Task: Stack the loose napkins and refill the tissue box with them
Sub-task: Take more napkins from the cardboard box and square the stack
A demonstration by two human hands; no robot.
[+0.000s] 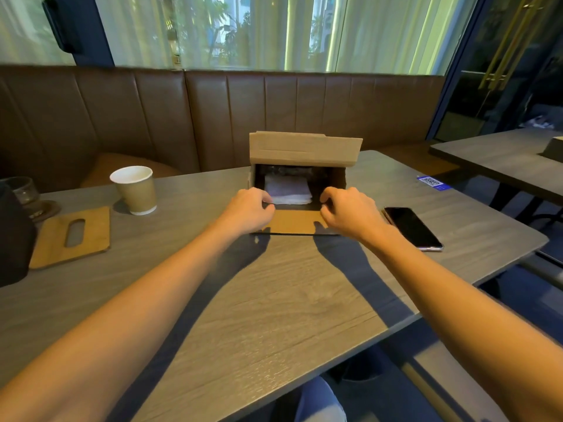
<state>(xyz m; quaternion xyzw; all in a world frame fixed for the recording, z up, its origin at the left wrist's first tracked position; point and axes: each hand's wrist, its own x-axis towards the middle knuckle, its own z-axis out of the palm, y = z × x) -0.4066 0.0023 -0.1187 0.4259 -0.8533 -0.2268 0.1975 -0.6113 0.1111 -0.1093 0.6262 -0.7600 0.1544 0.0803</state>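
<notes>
A brown cardboard tissue box (304, 150) stands open at the middle of the table, its far flap raised upright. Inside lies a stack of white napkins (288, 190). The near flap (294, 222) lies folded down toward me. My left hand (248, 210) pinches the near flap's left corner at the box's edge. My right hand (350, 211) pinches the right corner of the same flap. Both hands' fingertips curl over the box opening, and part of the napkin stack is hidden behind them.
A paper cup (137, 190) stands left of the box. A wooden lid with an oval slot (71, 237) lies at the left. A black phone (412, 228) lies right of my right hand. A dark bag (13, 236) and a glass (26, 190) sit at the far left edge.
</notes>
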